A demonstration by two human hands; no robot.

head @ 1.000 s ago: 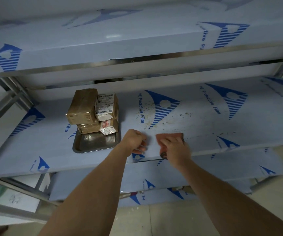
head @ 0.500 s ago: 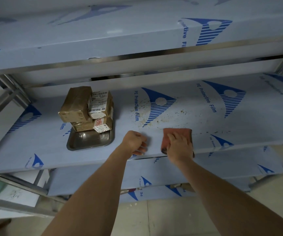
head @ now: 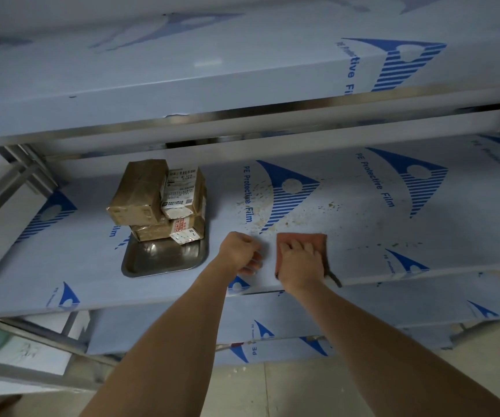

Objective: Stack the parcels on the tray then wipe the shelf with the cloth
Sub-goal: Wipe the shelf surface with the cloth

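Three brown taped parcels (head: 158,200) stand stacked on the back part of a steel tray (head: 164,261) on the middle shelf (head: 363,224). A reddish cloth (head: 317,240) lies flat on the shelf near its front edge. My right hand (head: 298,263) presses down on the cloth, covering most of it. My left hand (head: 239,252) rests as a closed fist on the shelf, between the tray and the cloth, with nothing in it. Brown specks of dirt (head: 287,212) spread over the shelf just behind the cloth.
The shelf above (head: 242,85) overhangs the work area with a steel front edge. Lower shelves (head: 302,320) lie below, all in blue-printed protective film. Steel uprights (head: 20,170) stand at the left; another stands at the far right.
My right hand has slid the cloth a little to the right and spread it flatter on the shelf. My left fist has stayed in place. The parcels and tray have not moved.
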